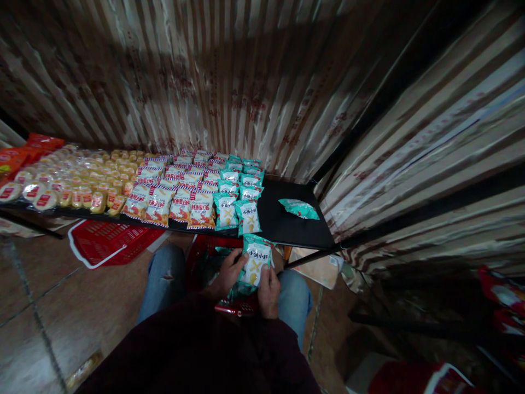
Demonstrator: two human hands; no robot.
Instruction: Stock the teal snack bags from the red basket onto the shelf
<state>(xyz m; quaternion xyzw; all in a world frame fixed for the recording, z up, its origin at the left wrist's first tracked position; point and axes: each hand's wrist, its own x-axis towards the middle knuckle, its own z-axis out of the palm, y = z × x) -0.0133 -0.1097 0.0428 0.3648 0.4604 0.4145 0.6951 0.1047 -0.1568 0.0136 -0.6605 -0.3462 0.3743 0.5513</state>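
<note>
Green-and-white packet [257, 261] sits between left hand [228, 273] and right hand [269, 291], each grip closed on one side, long axis pointing toward the black shelf [281, 221].

Shelf [273, 200], left to right: pouches [41, 143], cakes [98, 201], bags [159, 205], packets [248, 218]; lone packet [299, 209] near right end. Basket [237, 311] between knees [166, 276], more packets [223, 250] inside; second basket [109, 241] left.

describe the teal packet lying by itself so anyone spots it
Find the long black shelf. At its right end lies a teal packet. Unlike the teal packets lined up in two columns to its left, it lies alone.
</note>
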